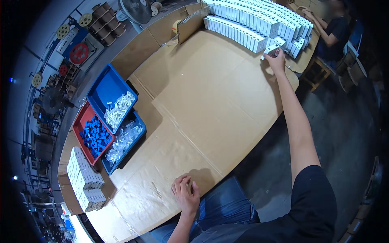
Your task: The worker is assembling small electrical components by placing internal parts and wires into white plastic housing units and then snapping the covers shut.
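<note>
My right hand (276, 61) reaches to the far right of the table, its fingers closed on a small white box (271, 49) at the near corner of the stacked rows. Many like white boxes (243, 20) stand there in long, tight rows. Close to the table's front edge rests my left hand (186, 194), fingers loosely curled and apart, holding nothing. On the left, a blue tray (106, 87) holds white plastic pieces (120, 108). Beside it a red tray (84, 139) contains small blue parts (96, 135). Clear plastic bags (123, 139) fill another blue tray (137, 135).
Cardboard covers the table (194, 97), with an upright cardboard wall (152, 38) along its far side. More white boxes (85, 180) are stacked at the left end. Another person (334, 30) sits beyond the right end, near a wooden stool (320, 75). A fan (135, 10) stands behind.
</note>
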A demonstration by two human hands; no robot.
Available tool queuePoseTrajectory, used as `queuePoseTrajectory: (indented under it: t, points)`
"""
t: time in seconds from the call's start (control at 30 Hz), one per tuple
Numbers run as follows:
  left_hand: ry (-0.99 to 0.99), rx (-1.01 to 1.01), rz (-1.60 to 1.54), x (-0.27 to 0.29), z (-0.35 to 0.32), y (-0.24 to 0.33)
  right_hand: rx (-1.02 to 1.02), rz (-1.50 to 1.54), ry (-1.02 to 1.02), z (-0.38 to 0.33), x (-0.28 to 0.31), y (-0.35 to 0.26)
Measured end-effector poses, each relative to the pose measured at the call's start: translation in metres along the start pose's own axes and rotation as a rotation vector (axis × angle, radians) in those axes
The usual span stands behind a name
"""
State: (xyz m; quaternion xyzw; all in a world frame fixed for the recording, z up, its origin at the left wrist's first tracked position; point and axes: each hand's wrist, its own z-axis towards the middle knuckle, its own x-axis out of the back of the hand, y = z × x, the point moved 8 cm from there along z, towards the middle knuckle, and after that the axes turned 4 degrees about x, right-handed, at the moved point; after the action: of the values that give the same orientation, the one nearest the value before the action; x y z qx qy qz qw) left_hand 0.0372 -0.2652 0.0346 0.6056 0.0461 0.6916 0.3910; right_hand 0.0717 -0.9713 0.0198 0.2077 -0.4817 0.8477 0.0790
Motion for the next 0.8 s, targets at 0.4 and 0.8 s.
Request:
queuePoseTrajectory:
  t: [0.4,0.8]
  points:
    - [-0.011,0.025,-0.019,-0.002,0.000,-0.004,0.081,-0.026,0.129,0.009,-0.036,-0.002]
    - [-0.076,0.024,-0.080,-0.008,0.003,-0.005,0.204,-0.128,0.124,0.008,-0.033,-0.008]
